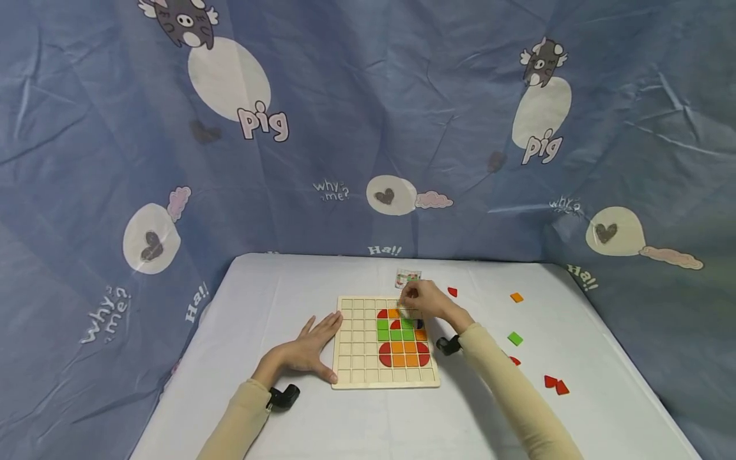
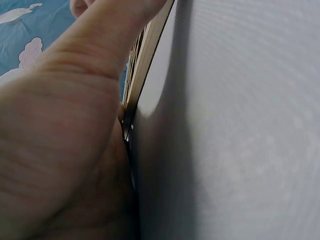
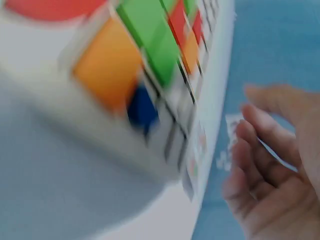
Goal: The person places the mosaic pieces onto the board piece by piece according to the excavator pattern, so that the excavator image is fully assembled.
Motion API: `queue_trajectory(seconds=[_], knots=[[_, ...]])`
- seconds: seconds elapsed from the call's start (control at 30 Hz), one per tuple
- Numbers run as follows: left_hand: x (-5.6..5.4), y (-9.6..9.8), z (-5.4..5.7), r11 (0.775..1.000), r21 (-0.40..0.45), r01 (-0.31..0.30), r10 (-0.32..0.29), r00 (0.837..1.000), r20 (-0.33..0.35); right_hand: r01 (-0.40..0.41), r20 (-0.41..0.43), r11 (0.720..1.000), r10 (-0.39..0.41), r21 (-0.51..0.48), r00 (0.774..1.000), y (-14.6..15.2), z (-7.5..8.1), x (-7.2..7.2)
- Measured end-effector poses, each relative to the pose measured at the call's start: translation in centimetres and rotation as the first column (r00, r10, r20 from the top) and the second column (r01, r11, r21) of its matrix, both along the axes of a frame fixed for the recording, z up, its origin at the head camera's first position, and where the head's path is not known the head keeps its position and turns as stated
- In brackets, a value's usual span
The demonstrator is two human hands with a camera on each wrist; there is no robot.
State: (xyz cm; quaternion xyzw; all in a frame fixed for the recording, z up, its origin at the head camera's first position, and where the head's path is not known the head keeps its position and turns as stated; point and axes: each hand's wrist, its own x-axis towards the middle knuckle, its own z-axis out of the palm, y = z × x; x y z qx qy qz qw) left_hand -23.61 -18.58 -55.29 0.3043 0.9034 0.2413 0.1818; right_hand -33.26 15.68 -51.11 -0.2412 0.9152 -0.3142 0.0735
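Observation:
A pale wooden grid board [image 1: 358,358] lies on the white table. My left hand [image 1: 307,348] rests spread along its left edge, thumb at the near corner and fingertips farther up. In the left wrist view, the board's side edge [image 2: 150,50] shows beyond the thumb. Over the far right part of the board hovers my right hand [image 1: 428,300], fingers loosely bent, with nothing visible between thumb and fingers in the right wrist view. Below it sit green tiles [image 1: 383,332], orange tiles [image 1: 404,348], red rounded tiles [image 1: 386,358] and a dark blue piece [image 3: 142,107].
Behind the board lies a small picture card [image 1: 402,282]. Loose pieces are scattered to the right: a red one [image 1: 452,292], an orange square [image 1: 517,297], a green square [image 1: 515,338] and two red pieces [image 1: 562,387] together. A blue printed cloth [image 1: 322,140] hangs behind the table.

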Motion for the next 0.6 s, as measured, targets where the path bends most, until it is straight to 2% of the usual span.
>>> queue_trajectory(seconds=[0.13, 0.27, 0.47, 0.6], knots=[[0.0, 0.0, 0.1, 1.000, 0.007, 0.001, -0.001, 1.000, 0.003, 0.173, -0.089, 0.984, -0.175, -0.034, 0.980, 3.3, 0.7, -1.2], [0.0, 0.1, 0.3, 1.000, 0.015, -0.002, 0.002, 1.000, 0.004, 0.279, -0.076, 0.960, -0.276, 0.030, 0.958, 6.6, 0.8, -2.1], [0.0, 0.1, 0.3, 1.000, 0.011, -0.010, 0.010, 1.000, 0.002, 0.353, -0.008, 0.927, -0.355, 0.130, 0.935, 9.5, -0.1, -2.4], [0.1, 0.1, 0.2, 1.000, 0.013, -0.012, 0.012, 1.000, 0.001, 0.368, 0.026, 0.913, -0.378, 0.175, 0.925, 10.3, -1.0, -2.6]])
